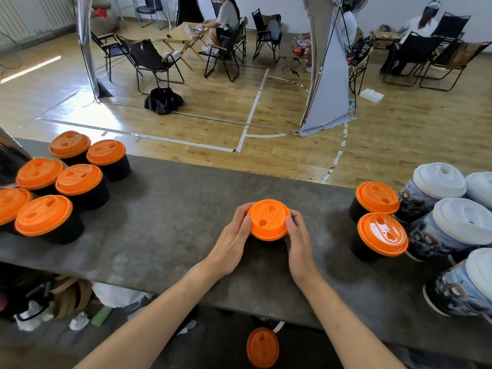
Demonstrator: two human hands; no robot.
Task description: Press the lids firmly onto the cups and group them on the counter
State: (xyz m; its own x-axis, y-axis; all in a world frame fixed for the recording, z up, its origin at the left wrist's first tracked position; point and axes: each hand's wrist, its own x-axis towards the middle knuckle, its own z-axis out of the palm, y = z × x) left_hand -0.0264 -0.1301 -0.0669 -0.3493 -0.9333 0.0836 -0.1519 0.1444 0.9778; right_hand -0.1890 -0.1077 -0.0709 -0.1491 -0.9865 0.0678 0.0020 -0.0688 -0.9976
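Lid (pixel 269 219) tops a black cup (pixel 267 243) mid worktop (pixel 173 222), with left grip (pixel 234 241) and right grip (pixel 298 243) curled round its rim. Likely light, springy plastic; the cup may crush, so press evenly at the rim.

At twelve o'clock, folding chairs (pixel 149 59) ring a small wooden table (pixel 183 38), with a person (pixel 226 17) seated beside it. A black fabric bundle (pixel 163 100) lies on the wooden floor (pixel 266 107) at eleven. Grey fabric (pixel 324 83) hangs at one o'clock; crumpled paper (pixel 117 294) sits at seven.
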